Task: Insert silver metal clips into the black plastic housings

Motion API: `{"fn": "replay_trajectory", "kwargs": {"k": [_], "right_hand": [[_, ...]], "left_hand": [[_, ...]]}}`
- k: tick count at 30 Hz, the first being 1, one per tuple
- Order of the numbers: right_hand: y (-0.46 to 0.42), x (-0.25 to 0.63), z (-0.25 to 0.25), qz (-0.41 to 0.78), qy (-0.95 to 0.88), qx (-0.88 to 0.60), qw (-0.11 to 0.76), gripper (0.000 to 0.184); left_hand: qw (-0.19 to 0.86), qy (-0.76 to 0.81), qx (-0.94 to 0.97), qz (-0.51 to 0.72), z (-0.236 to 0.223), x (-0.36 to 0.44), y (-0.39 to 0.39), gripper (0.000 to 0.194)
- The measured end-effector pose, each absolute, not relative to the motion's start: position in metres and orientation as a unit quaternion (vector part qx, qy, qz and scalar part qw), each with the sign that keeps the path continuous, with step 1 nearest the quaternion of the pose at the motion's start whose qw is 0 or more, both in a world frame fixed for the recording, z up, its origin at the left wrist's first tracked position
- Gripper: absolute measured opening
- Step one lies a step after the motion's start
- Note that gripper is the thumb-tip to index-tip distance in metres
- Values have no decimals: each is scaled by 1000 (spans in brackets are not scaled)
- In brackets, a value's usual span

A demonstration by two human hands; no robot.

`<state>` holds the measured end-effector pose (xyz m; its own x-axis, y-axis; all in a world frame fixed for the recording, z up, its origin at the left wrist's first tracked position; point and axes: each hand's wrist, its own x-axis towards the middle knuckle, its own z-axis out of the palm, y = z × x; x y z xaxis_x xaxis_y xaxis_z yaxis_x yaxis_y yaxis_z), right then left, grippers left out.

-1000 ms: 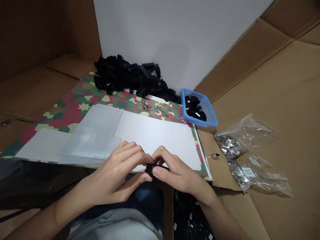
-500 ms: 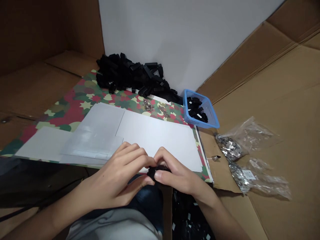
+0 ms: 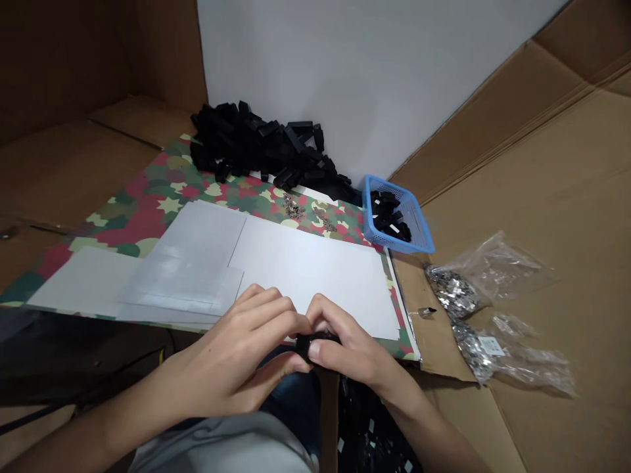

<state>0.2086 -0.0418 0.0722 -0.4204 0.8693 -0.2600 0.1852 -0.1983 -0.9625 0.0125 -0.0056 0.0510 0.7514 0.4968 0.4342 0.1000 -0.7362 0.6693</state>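
My left hand (image 3: 246,348) and my right hand (image 3: 348,348) meet at the near edge of the table, fingers curled together around one small black plastic part (image 3: 304,344). Both hands pinch it between thumb and fingertips; most of the part is hidden by the fingers. The hands hover just over the front edge of the white sheets (image 3: 305,269) that lie on a camouflage-patterned mat (image 3: 148,203).
A heap of black plastic parts (image 3: 256,148) lies at the back against a white wall. A blue basket (image 3: 417,226) holds more of them. Small metal bits (image 3: 293,207) sit on the mat. Clear bags of metal pieces (image 3: 473,295) lie on cardboard at right.
Both hands have drifted slightly right and toward me, still pinching the black part; the view shifted a little.
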Motion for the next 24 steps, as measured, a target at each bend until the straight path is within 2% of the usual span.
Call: {"fn": "replay_trajectory", "kwargs": {"k": [8,24], "right_hand": [[-47,204,71,637,-533,-466,304,17],[-48,205,61,634,-539,-470,293,18]], "left_hand": [[302,172,885,308,54,12,-8,8],[320,168,883,299,52,12,-10,7]]}}
